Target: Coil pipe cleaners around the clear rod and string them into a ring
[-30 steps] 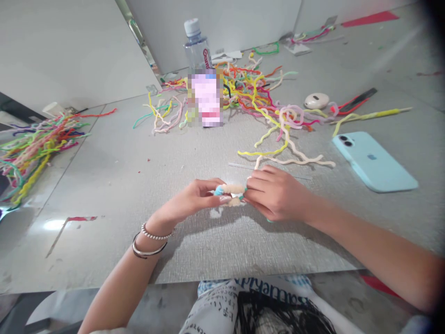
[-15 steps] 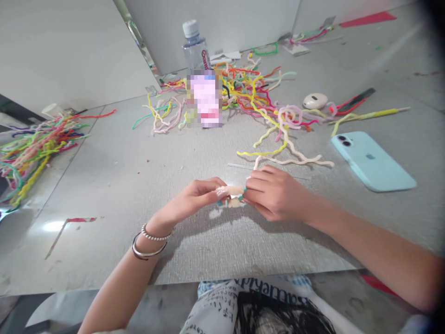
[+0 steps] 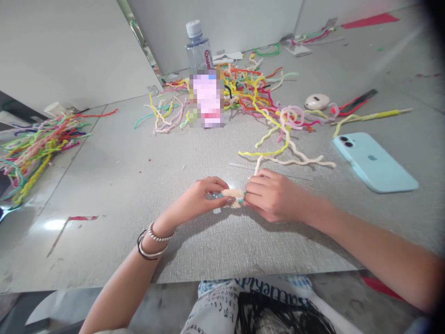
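Between my hands, just above the table, is a small cream-and-teal piece of fuzzy pipe cleaner (image 3: 232,193), bent into a loop-like shape. My left hand (image 3: 205,195) pinches its left end between thumb and fingers. My right hand (image 3: 274,194) has its fingers curled on the right end, and they hide that part. A cream pipe cleaner (image 3: 295,160) lies just beyond my right hand, one end running down towards the fingers. Close by, a thin clear stick (image 3: 239,165) passes behind the right hand on the tabletop.
A heap of colourful pipe cleaners (image 3: 257,93) lies around a propped, blurred phone (image 3: 207,99) and a bottle (image 3: 199,48). Another bundle (image 3: 41,148) sits at left. On the right are a light blue phone (image 3: 377,162), a white oval case (image 3: 317,101) and dark-bladed scissors (image 3: 359,101).
My left thumb has shifted lower and rightward along the cream-and-teal piece, whose upper cream part now shows more. My right hand keeps its hold. The whole view has shifted slightly.
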### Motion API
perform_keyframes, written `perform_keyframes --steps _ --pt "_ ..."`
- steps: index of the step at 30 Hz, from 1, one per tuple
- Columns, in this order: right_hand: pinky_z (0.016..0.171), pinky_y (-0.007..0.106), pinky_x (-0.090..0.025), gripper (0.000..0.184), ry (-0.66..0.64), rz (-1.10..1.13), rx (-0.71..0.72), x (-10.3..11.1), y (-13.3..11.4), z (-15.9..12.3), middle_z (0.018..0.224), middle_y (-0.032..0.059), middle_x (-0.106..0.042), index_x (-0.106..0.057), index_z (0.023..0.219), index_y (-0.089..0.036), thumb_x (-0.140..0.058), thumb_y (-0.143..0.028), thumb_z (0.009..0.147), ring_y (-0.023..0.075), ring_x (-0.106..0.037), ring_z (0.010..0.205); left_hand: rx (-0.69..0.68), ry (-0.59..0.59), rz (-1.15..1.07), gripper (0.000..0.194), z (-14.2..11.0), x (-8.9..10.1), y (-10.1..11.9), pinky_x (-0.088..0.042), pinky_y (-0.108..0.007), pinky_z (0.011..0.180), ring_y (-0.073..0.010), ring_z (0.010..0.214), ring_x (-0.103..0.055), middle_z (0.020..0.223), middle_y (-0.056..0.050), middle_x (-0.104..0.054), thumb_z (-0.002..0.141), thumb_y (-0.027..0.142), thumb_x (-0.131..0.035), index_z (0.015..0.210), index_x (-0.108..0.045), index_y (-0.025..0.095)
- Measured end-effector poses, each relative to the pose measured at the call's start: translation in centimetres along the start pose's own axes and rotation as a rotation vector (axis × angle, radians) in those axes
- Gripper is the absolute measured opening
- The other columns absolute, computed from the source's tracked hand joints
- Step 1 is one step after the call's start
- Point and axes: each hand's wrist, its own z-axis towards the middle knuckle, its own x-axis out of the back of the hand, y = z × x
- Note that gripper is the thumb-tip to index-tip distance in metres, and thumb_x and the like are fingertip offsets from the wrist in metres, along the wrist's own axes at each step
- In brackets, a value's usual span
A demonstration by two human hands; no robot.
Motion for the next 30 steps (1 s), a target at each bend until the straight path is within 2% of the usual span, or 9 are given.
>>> perform_keyframes --steps 5,12,16,21,26,30 --pt "0.067 0.032 -0.026 0.028 -0.013 -0.016 0.001 0.0 0.0 0.0 0.065 0.0014 -0.055 -0.062 0.07 -0.016 -0.046 -0.017 0.093 0.0169 -0.042 0.065 -0.017 0.075 0.076 0.011 -0.2 -0.3 -0.2 -0.045 -0.028 0.081 -0.0165 0.09 -0.062 0.099 -0.006 -0.068 0.086 0.024 -0.063 0.088 -0.072 0.018" --pt "0.067 0.032 -0.025 0.027 -0.034 -0.022 -0.005 0.1 0.0 -0.1 0.066 0.0023 -0.056 -0.062 0.07 -0.016 -0.047 -0.017 0.093 0.0174 -0.043 0.067 -0.053 0.141 0.248 0.014 -0.6 -0.6 0.1 -0.041 -0.025 0.07 -0.0154 0.079 -0.058 0.085 -0.004 -0.063 0.091 0.026 -0.056 0.085 -0.065 0.017" --pt "0.068 0.032 -0.027 0.027 -0.021 -0.011 -0.009 0.2 -0.1 0.0 0.066 0.0017 -0.056 -0.061 0.068 -0.016 -0.048 -0.017 0.092 0.0175 -0.043 0.067 -0.031 0.181 0.26 0.009 -0.6 -0.7 0.0 -0.041 -0.024 0.07 -0.0137 0.075 -0.056 0.082 -0.001 -0.064 0.09 0.024 -0.057 0.093 -0.063 0.018" --pt "0.068 0.032 -0.028 0.026 -0.014 -0.006 -0.006 0.2 -0.2 0.0 0.066 0.0013 -0.055 -0.061 0.069 -0.017 -0.049 -0.016 0.092 0.0179 -0.044 0.067 0.002 0.146 0.263 0.015 -0.6 -0.7 0.0 -0.041 -0.025 0.07 -0.0139 0.075 -0.059 0.085 -0.001 -0.068 0.091 0.025 -0.055 0.101 -0.064 0.019" --pt "0.068 0.033 -0.027 0.024 -0.022 -0.014 -0.011 0.2 -0.1 0.0 0.066 0.0014 -0.056 -0.062 0.071 -0.017 -0.049 -0.014 0.091 0.0177 -0.043 0.067 -0.019 0.035 0.151 0.022 -0.8 0.2 0.8 -0.044 -0.024 0.076 -0.0155 0.088 -0.063 0.101 -0.004 -0.071 0.092 0.031 -0.055 0.109 -0.064 0.019" --pt "0.068 0.033 -0.027 0.025 -0.015 -0.026 -0.018 0.2 0.0 0.1 0.065 0.0014 -0.055 -0.062 0.07 -0.017 -0.049 -0.016 0.091 0.0177 -0.043 0.066 0.007 0.052 0.167 0.026 -0.9 0.9 0.7 -0.044 -0.024 0.072 -0.0146 0.083 -0.064 0.097 -0.003 -0.073 0.097 0.036 -0.05 0.105 -0.068 0.019"
